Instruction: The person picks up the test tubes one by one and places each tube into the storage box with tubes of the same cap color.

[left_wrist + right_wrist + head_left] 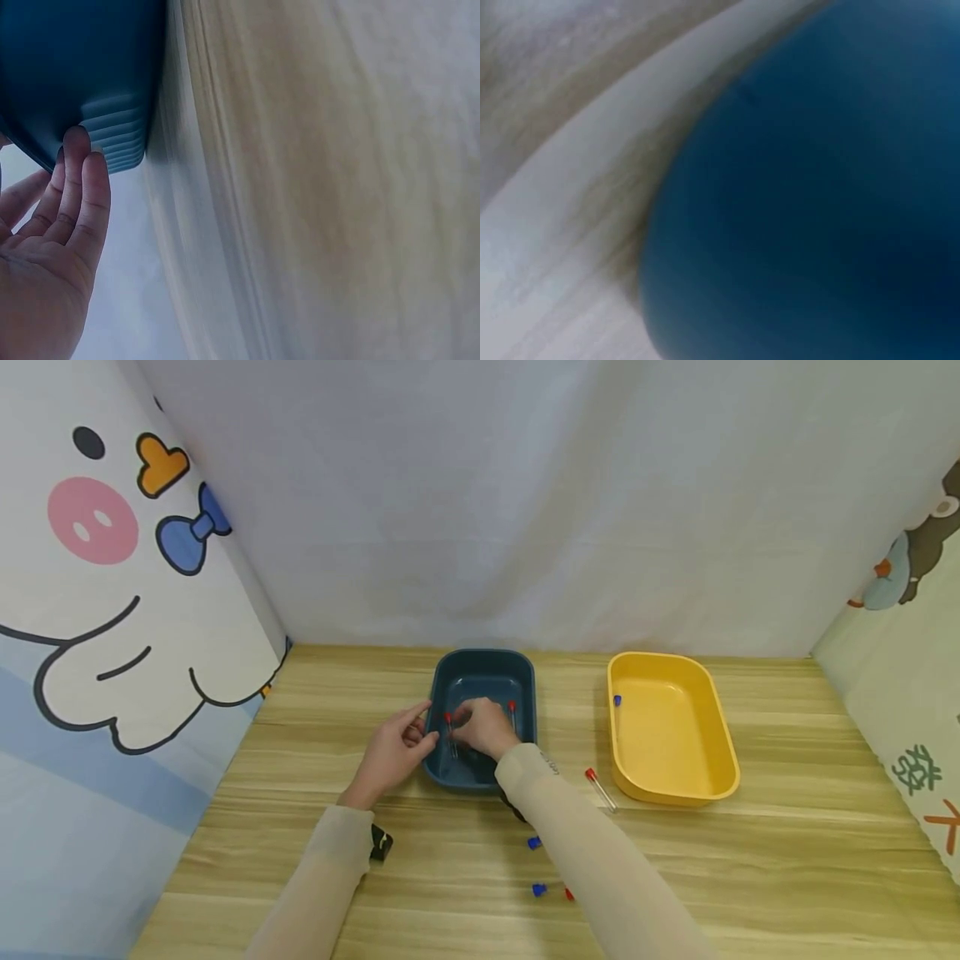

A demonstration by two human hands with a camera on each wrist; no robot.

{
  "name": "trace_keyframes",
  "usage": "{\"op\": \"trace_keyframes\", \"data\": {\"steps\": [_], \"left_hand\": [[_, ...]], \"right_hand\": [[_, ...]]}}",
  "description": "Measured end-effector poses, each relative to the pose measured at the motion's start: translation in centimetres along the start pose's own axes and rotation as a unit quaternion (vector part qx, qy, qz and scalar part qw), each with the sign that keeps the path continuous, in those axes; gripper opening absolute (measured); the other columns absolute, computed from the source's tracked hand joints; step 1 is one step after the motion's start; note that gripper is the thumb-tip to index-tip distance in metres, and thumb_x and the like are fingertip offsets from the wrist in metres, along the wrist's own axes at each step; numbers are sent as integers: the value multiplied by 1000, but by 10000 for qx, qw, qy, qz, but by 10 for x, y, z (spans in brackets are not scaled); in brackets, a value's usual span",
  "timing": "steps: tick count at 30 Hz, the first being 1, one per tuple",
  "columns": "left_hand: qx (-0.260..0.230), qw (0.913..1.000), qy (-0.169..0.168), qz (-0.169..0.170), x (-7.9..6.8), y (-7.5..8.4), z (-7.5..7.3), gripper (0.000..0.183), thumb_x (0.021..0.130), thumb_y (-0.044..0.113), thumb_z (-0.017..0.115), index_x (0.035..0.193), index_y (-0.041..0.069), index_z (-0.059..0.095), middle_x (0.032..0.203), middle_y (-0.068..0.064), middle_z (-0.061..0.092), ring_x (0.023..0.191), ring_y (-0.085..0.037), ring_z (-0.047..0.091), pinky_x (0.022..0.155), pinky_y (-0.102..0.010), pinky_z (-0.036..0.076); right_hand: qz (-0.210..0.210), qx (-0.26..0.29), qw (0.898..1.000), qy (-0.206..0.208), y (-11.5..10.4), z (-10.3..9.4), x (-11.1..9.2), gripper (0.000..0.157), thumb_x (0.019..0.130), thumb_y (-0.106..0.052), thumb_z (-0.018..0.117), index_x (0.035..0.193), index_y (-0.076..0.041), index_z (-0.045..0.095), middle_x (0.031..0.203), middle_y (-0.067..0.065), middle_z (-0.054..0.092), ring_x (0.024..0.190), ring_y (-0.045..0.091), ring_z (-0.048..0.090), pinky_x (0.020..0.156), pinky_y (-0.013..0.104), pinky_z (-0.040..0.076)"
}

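Note:
The left hand (399,747) is at the left side of the dark blue bin (480,657), its thumb near the rim. In the left wrist view its fairly straight fingers (94,195) touch the bin's outer wall (82,67). Inside the bin, the right hand (486,727) has bent fingers and pinches a small clear tube with a red cap (448,717) at the fingertips. Another red-capped tube (512,707) lies in the bin to the right of this hand. The right wrist view shows only the blurred blue bin wall (802,195); the hand is hidden there.
A yellow bin (667,735) stands to the right, with a small blue cap (617,700) at its left wall. Between the bins lies a red-capped tube (600,789). Nearer the front are blue-capped pieces (539,889) and a red cap (569,894), partly behind the right sleeve.

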State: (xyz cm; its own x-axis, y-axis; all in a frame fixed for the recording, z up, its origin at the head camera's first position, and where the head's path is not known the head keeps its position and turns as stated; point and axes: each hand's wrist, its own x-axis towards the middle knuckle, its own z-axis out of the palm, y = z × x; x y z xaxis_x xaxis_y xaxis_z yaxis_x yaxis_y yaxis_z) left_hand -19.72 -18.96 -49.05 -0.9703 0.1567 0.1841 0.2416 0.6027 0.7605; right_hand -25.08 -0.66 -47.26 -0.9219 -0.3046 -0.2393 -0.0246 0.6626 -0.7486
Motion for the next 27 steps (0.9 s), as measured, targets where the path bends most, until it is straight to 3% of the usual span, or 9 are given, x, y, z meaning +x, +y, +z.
{"op": "trace_keyframes", "data": {"steps": [6,14,19,27], "left_hand": [[28,10000,-18,-11,0,2,-1,54,95,9,71,146,0,56,106,-16,68,87,-20,69,79,-32,59],[57,10000,0,-2,-1,4,0,54,95,8,72,145,-1,56,106,-17,68,88,-21,70,79,-33,60],[68,10000,-15,16,-2,4,0,54,94,8,72,145,-2,56,106,-18,68,87,-21,70,78,-33,60],[68,9999,-90,-51,-2,2,0,54,96,8,69,148,1,54,107,-17,67,86,-17,67,78,-28,58]], "right_hand": [[-60,-26,10000,-48,-3,-3,-4,29,89,-16,81,115,-7,75,116,12,75,83,18,69,74,29,55],[27,282,9995,-134,-3,1,-2,35,90,-11,79,124,-3,71,102,14,78,75,18,76,68,28,59],[167,334,9993,-1,-4,3,1,38,91,-10,77,127,-2,70,103,15,78,75,19,77,71,29,60],[-35,379,9992,98,-6,5,3,38,90,-8,76,127,0,69,84,10,79,70,18,76,66,26,59]]}}
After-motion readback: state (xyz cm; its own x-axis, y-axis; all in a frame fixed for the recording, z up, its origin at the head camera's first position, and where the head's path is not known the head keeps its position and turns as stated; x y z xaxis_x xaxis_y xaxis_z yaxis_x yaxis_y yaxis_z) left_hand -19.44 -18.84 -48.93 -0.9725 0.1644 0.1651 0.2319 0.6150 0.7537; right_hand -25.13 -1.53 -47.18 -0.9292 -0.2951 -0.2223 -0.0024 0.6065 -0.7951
